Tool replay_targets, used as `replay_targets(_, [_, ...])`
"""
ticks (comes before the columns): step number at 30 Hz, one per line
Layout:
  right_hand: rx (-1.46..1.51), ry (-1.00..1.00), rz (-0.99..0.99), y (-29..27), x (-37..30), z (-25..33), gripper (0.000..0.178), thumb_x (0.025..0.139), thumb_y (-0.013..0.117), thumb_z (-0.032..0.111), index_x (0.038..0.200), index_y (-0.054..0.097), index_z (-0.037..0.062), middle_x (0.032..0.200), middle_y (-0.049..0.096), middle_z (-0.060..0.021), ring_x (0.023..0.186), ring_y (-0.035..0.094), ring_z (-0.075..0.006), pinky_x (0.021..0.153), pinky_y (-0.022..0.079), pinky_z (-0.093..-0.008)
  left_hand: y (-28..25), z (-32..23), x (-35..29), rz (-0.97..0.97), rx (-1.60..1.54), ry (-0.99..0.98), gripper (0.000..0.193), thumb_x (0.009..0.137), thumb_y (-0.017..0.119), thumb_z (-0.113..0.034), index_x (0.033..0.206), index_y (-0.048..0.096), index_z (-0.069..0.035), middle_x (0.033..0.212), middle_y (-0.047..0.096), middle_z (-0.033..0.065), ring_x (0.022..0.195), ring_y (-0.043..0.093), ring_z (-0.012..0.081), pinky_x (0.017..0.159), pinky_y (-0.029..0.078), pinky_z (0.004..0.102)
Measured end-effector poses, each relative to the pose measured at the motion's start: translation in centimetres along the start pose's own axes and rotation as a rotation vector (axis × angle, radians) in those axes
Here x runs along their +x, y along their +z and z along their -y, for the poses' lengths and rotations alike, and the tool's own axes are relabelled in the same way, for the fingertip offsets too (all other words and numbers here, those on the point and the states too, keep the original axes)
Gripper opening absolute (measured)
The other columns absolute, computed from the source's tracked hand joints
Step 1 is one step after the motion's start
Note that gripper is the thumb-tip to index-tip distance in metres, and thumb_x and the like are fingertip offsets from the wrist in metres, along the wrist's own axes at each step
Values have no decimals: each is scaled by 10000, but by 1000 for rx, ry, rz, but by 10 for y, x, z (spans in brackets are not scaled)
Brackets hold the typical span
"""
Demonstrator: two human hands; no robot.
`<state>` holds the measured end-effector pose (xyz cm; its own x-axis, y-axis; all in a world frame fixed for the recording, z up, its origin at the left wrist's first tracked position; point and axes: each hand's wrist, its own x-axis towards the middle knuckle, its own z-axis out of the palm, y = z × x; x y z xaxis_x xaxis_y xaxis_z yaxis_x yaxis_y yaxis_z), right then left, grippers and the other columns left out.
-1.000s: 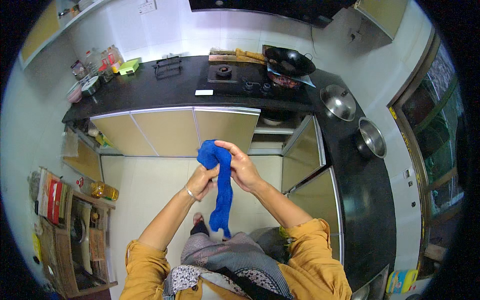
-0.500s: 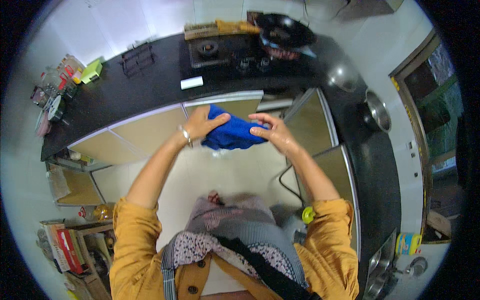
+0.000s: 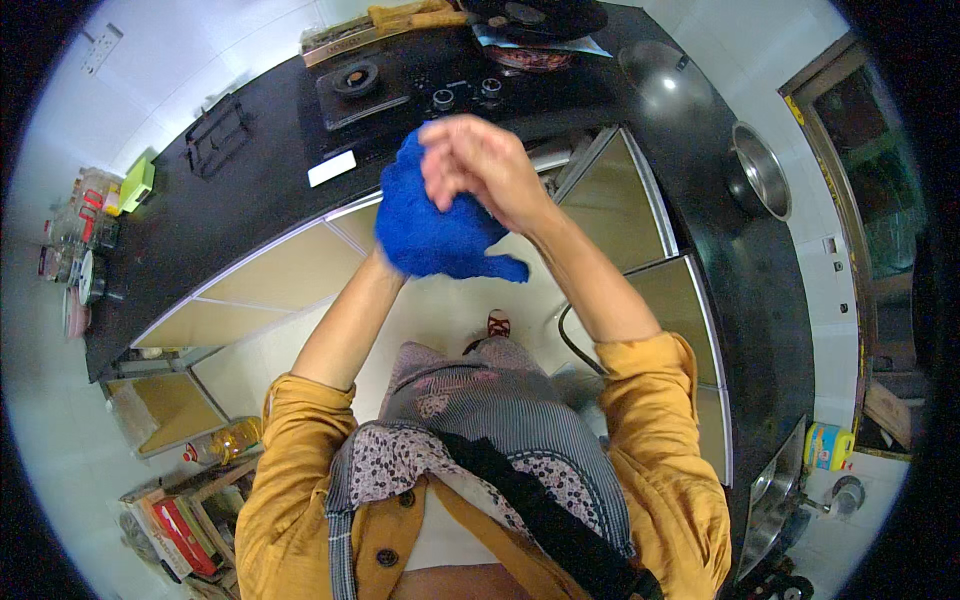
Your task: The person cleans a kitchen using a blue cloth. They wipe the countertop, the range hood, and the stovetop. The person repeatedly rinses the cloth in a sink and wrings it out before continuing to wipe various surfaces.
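A blue cloth hangs draped over my left hand, one corner drooping to the right. The cloth hides the left fingers; only the wrist and forearm show below it, so their grip cannot be told. Over the cloth's upper right part is my right hand, its back toward me. The right fingers are loosely bent and apart, slightly blurred, with no cloth visible between them. Whether their tips touch the cloth is unclear. Both hands are raised in front of the counter's edge.
A black counter curves around me, with a gas stove, a white rectangular object, a wok and metal bowls. A cabinet door stands ajar before me. A sink lies at right, bottles at lower left.
The cloth, earlier stretched between both hands, now covers my left hand. My right hand has moved up and left over it. The view has shifted, bringing the stove further left.
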<state>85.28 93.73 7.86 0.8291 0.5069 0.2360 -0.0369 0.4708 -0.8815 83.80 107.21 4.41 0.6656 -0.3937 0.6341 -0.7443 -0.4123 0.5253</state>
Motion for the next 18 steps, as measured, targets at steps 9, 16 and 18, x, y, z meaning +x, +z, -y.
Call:
replay_targets(9, [774, -325, -675, -138, 129, -1, 338, 890, 495, 386, 880, 539, 51, 740, 539, -82, 639, 485, -193, 583, 415, -321, 126, -21, 84, -120, -215, -22, 504, 842, 548, -260, 1263, 384, -38, 1251, 431, 133, 1153, 427, 269, 1000, 314, 369])
replay_targets(16, [479, -553, -889, -236, 164, 78, 322, 887, 459, 349, 874, 527, 35, 666, 541, -89, 539, 482, -188, 461, 387, -314, 199, -42, 104, -60, -326, 12, 543, 864, 515, -293, 1311, 333, -46, 1322, 359, 145, 1217, 351, 292, 1038, 253, 387])
replay_targets(18, [330, -596, -968, -270, 167, 111, 297, 851, 496, 281, 873, 540, -12, 633, 545, -107, 465, 468, -182, 408, 372, -301, 221, -53, 104, -41, -351, 46, 554, 870, 506, -303, 1325, 318, -48, 1343, 339, 148, 1235, 330, 298, 1048, 235, 392])
